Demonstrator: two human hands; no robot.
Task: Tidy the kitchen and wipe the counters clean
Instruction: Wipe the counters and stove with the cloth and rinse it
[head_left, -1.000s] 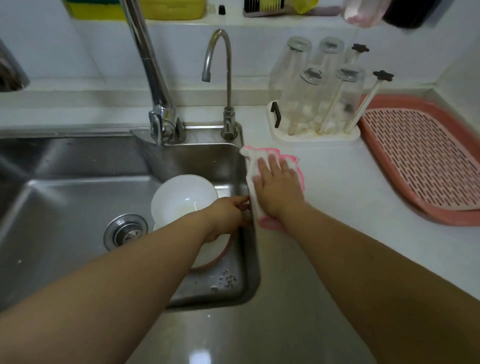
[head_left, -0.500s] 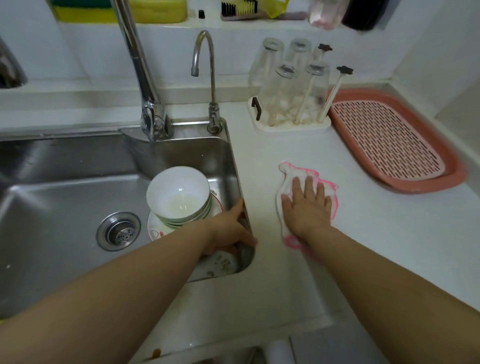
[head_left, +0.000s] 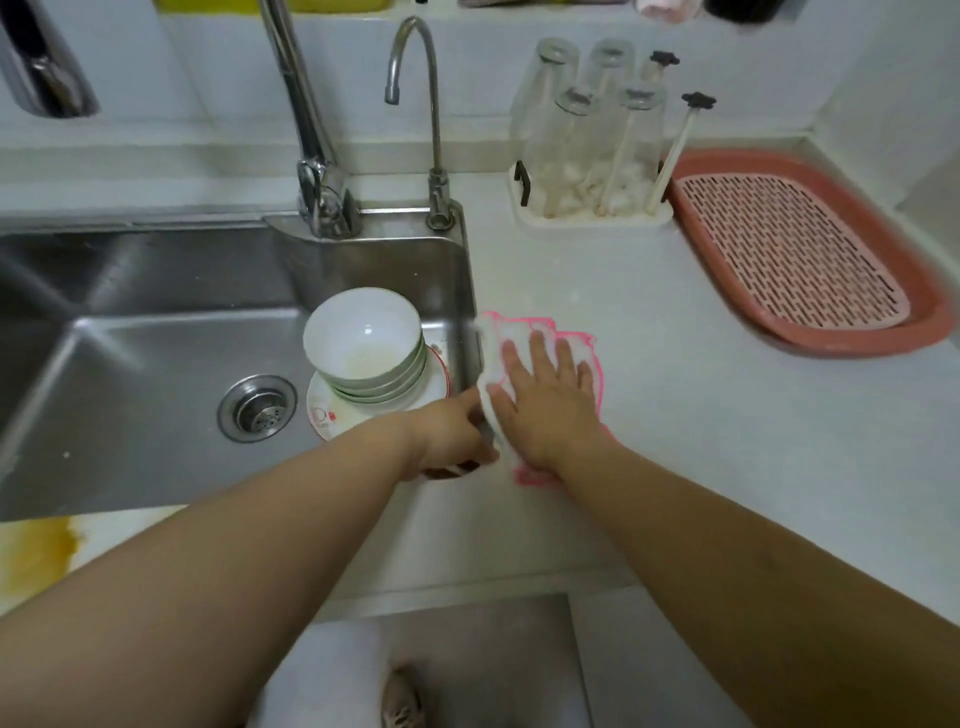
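Observation:
A white cloth with a pink border lies on the pale counter, its left part hanging over the right rim of the steel sink. My right hand presses flat on the cloth with fingers spread. Just inside that rim, my left hand is held cupped below the counter edge, its forefinger touching the cloth's left side. Stacked white bowls sit on a plate in the sink's right half.
A tall tap and a slim tap stand behind the sink. Upturned glasses on a white rack and a pink draining tray fill the back right. A yellow stain marks the front left counter.
My right hand slid the cloth right across the counter, then back left to the sink rim. My left hand stayed cupped at the rim.

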